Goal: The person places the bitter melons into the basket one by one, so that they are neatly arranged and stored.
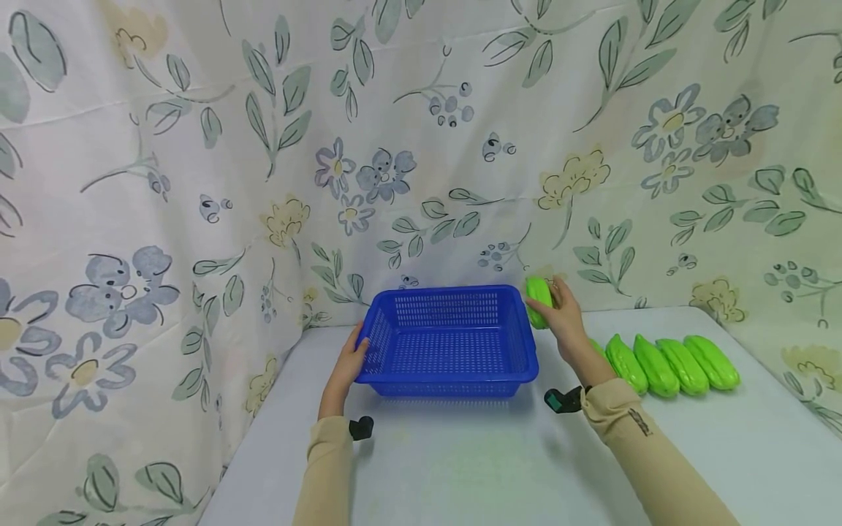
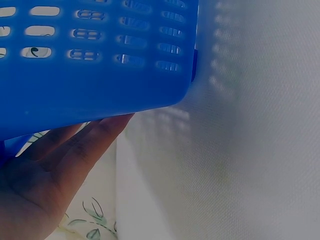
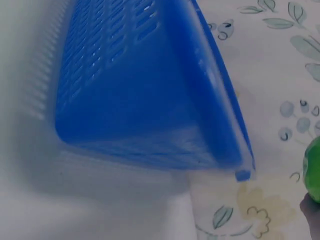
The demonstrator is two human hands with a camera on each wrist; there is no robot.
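A blue perforated plastic basket stands on the white table between the hands. My left hand holds its left side, the thumb over the rim; in the left wrist view the fingers lie along the outer wall. My right hand grips a bright green, oblong, ridged vegetable, upright beside the basket's back right corner. Only an edge of this green vegetable and a fingertip show in the right wrist view, beside the basket.
Several similar green vegetables lie side by side on the table to the right, partly behind the right forearm. A floral curtain hangs along the table's back and left. The inside of the basket shows only its slotted floor.
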